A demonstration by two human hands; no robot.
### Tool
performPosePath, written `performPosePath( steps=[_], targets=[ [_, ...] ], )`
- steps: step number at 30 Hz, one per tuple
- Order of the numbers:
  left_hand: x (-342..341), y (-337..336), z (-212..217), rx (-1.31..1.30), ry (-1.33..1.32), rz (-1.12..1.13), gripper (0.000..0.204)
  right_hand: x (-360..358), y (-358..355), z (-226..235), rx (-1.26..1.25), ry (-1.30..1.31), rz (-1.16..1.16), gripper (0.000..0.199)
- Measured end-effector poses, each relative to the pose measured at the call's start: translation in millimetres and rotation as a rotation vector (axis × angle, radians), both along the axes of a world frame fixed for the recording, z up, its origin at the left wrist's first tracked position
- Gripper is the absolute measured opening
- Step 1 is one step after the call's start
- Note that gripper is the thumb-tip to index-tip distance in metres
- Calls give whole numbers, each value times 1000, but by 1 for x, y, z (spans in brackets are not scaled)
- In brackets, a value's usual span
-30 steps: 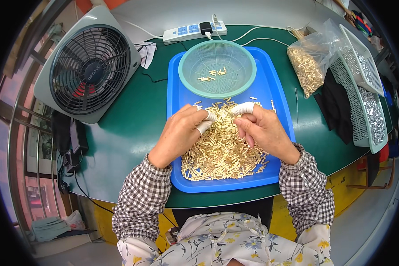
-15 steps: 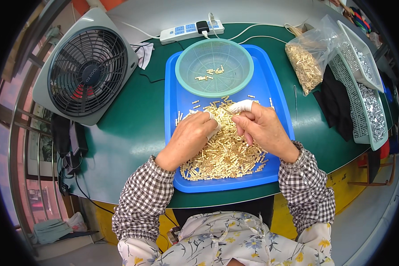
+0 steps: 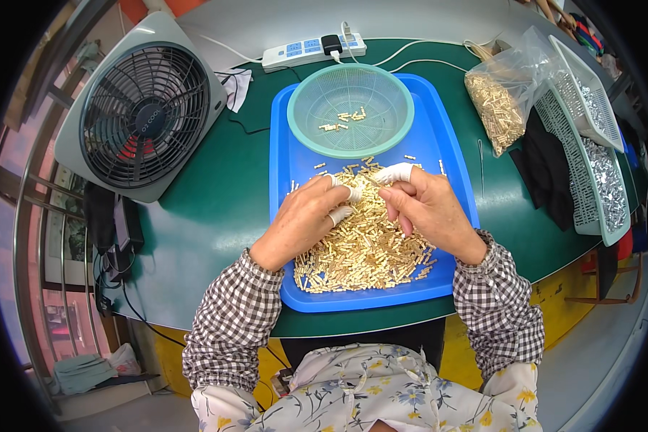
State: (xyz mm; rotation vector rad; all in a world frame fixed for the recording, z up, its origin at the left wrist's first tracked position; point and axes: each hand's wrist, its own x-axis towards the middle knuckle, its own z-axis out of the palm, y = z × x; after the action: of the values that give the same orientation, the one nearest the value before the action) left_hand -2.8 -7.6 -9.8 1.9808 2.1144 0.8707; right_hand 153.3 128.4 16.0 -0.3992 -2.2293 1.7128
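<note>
A heap of small brass-coloured metal pins [image 3: 363, 252] lies spread in a blue tray [image 3: 360, 301]. Over the heap's left side is my left hand [image 3: 306, 218], white wraps on its fingertips, the thumb apart from the fingers and nothing visible between them. My right hand [image 3: 428, 209] is above the heap's right side. Its fingers are curled in, with a white-wrapped index finger stretched toward the left hand and the thumb below it; whatever they pinch is too small to make out. A green mesh basket [image 3: 309, 144] sits at the tray's far end with several pins inside.
A grey fan [image 3: 147, 119] stands at the left, near a power strip [image 3: 295, 52] at the back. On the right are a clear bag of brass pins [image 3: 495, 108], a black cloth [image 3: 543, 169], a thin metal rod [image 3: 481, 169] and plastic baskets [image 3: 583, 194] of silvery parts.
My left hand's fingers have spread, and its thumb has come away from them. The right hand keeps nearly the same pose and place.
</note>
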Motion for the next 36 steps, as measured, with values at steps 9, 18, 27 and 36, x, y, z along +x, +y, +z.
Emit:
performPosePath(
  steps=[9,18,27,36],
  targets=[
    [3,0,-5,-18,211,-26,13,-1,0,0,19,14,-5,15],
    [-1,2,-3,-18,-279,122,12,0,-1,0,12,6,-1,14],
    [7,2,-7,25,144,-40,14,0,-2,2,12,2,-18,13],
    [13,2,-7,34,110,35,13,-2,-2,0,35,10,-14,12]
  ],
)
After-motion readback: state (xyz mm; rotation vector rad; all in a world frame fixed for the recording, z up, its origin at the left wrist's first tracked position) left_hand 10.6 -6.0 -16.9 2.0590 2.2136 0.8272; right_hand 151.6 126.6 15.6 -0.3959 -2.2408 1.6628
